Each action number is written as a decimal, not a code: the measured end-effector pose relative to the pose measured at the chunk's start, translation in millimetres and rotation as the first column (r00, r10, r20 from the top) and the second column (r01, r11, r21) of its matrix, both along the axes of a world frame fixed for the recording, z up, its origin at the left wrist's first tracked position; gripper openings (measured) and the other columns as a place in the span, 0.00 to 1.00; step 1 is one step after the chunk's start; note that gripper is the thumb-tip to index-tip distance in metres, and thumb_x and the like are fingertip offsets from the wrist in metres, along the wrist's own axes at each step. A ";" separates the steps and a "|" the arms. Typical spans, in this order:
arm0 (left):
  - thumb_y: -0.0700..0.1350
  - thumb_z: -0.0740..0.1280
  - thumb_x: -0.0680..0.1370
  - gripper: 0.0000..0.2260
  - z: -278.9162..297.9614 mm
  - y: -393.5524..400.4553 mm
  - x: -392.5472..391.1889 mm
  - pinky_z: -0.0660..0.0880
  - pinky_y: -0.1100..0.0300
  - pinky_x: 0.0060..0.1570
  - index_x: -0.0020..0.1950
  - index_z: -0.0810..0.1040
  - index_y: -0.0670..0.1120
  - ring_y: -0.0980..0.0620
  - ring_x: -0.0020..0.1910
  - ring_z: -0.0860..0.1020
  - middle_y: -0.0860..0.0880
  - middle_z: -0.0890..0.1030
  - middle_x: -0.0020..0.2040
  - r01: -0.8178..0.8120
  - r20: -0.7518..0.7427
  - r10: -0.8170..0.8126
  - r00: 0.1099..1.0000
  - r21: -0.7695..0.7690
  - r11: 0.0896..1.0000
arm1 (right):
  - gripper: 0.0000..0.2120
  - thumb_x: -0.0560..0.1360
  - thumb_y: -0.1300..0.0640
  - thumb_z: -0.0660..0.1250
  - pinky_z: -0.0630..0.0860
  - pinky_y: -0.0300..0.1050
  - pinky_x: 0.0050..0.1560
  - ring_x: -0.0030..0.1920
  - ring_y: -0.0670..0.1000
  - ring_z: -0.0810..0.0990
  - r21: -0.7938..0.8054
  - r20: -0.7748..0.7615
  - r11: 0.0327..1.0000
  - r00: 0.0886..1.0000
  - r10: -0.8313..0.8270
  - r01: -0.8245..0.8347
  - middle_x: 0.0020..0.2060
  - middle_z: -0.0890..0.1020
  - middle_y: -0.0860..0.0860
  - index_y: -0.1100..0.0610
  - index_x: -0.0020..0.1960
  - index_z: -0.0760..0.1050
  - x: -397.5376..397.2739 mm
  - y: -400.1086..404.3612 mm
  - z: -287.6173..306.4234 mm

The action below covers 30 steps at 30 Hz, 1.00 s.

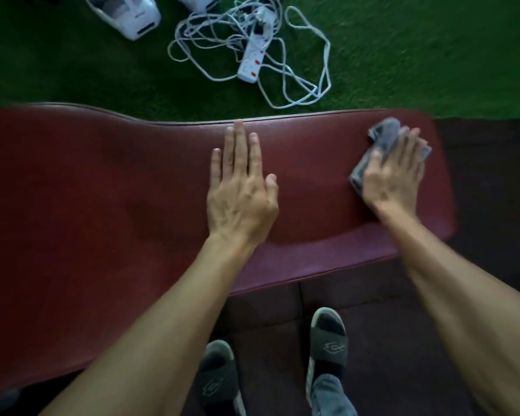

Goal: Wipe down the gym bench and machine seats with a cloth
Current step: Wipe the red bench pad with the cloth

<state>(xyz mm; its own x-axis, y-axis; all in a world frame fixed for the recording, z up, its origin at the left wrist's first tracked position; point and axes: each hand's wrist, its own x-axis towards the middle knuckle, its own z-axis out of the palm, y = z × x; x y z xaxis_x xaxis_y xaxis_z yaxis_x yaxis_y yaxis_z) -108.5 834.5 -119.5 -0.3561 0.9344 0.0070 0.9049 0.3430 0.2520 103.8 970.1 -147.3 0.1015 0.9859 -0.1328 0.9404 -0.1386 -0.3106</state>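
A dark red padded gym bench (102, 190) runs across the view from left to right. My left hand (240, 187) lies flat on its middle, palm down, fingers spread and holding nothing. Near the bench's right end my right hand (395, 172) presses down on a crumpled grey cloth (383, 136). The cloth shows above and to the left of the fingers; the part under the palm is hidden.
Beyond the bench lies green turf (72, 70) with a tangle of white cables and a power strip (251, 60) and a white device (123, 13). Dark rubber flooring (478, 160) is at the right. My feet in grey slides (327, 340) stand below the bench's near edge.
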 end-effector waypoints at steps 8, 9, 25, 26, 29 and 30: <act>0.54 0.50 0.82 0.34 -12.0 8.0 13.3 0.45 0.43 0.82 0.85 0.48 0.42 0.44 0.84 0.47 0.41 0.48 0.85 -0.087 -0.164 0.073 0.984 -0.078 0.993 | 0.31 0.83 0.45 0.50 0.51 0.57 0.81 0.83 0.51 0.47 0.035 0.032 0.798 0.799 0.600 -0.601 0.83 0.50 0.50 0.53 0.83 0.50 100.6 -58.8 -4.1; 0.54 0.50 0.82 0.34 -11.0 8.8 14.7 0.45 0.43 0.82 0.85 0.47 0.41 0.44 0.84 0.46 0.41 0.47 0.85 -0.093 -0.180 0.077 0.981 -0.088 0.992 | 0.32 0.82 0.44 0.48 0.51 0.60 0.80 0.83 0.52 0.46 0.006 0.019 0.886 0.886 0.464 -0.464 0.83 0.50 0.51 0.54 0.83 0.48 122.7 -46.5 -6.7; 0.53 0.51 0.81 0.35 -5.9 11.7 16.9 0.47 0.42 0.82 0.84 0.48 0.40 0.44 0.85 0.46 0.41 0.47 0.85 -0.137 -0.216 0.098 0.971 -0.171 0.976 | 0.32 0.83 0.42 0.46 0.49 0.54 0.81 0.83 0.50 0.45 0.012 0.012 0.740 0.740 0.673 -0.673 0.83 0.48 0.52 0.54 0.83 0.44 74.6 -8.5 -4.7; 0.53 0.51 0.81 0.35 -7.1 12.0 17.3 0.47 0.42 0.82 0.84 0.48 0.40 0.44 0.85 0.46 0.41 0.47 0.85 -0.137 -0.219 0.098 0.971 -0.168 0.976 | 0.32 0.83 0.42 0.44 0.48 0.55 0.81 0.83 0.51 0.44 0.005 0.027 0.816 0.816 0.577 -0.578 0.83 0.46 0.53 0.55 0.83 0.43 79.0 1.5 -8.4; 0.54 0.51 0.81 0.35 -8.8 12.8 17.8 0.46 0.43 0.82 0.84 0.48 0.41 0.45 0.85 0.46 0.41 0.47 0.85 -0.134 -0.228 0.093 0.969 -0.168 0.977 | 0.33 0.83 0.44 0.46 0.46 0.57 0.81 0.83 0.55 0.44 0.043 0.028 0.968 0.968 0.248 -0.249 0.83 0.46 0.56 0.58 0.83 0.44 32.3 28.8 -5.9; 0.54 0.51 0.81 0.34 -8.9 11.8 17.4 0.46 0.44 0.82 0.84 0.48 0.41 0.45 0.85 0.46 0.41 0.47 0.85 -0.137 -0.224 0.098 0.970 -0.163 0.977 | 0.33 0.83 0.45 0.47 0.45 0.57 0.81 0.83 0.56 0.46 0.063 0.014 0.975 0.977 0.213 -0.213 0.83 0.48 0.57 0.59 0.83 0.46 6.6 32.7 -2.8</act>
